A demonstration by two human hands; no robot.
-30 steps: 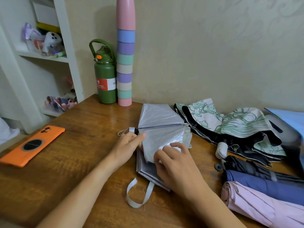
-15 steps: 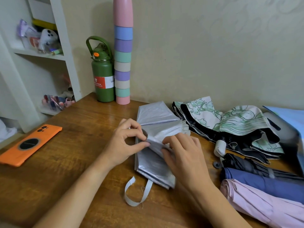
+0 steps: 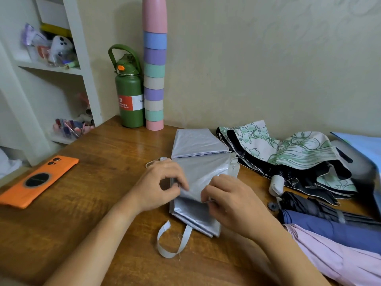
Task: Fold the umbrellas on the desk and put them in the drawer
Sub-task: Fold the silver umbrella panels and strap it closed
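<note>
My left hand [image 3: 158, 184] and right hand [image 3: 228, 201] each pinch a fold of the silver umbrella [image 3: 202, 162], which lies partly folded mid-desk [image 3: 103, 162]. Its strap [image 3: 173, 242] curls loose toward me; a floral umbrella [image 3: 288, 153] lies just right.

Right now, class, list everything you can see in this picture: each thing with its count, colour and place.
silver umbrella: 1, silver-grey, desk centre, half folded
floral umbrella: 1, white-green with black edge, back right
folded umbrellas: 3, black, navy, pink, right edge
strap: 1, grey, front of silver umbrella
bottle: 1, green, back by wall
cup stack: 1, pastel, beside bottle
phone: 1, orange, desk left
shelf: 1, white, far left
desk: 1, brown wood
left hand: pinching silver fabric
right hand: pinching silver fabric
</note>
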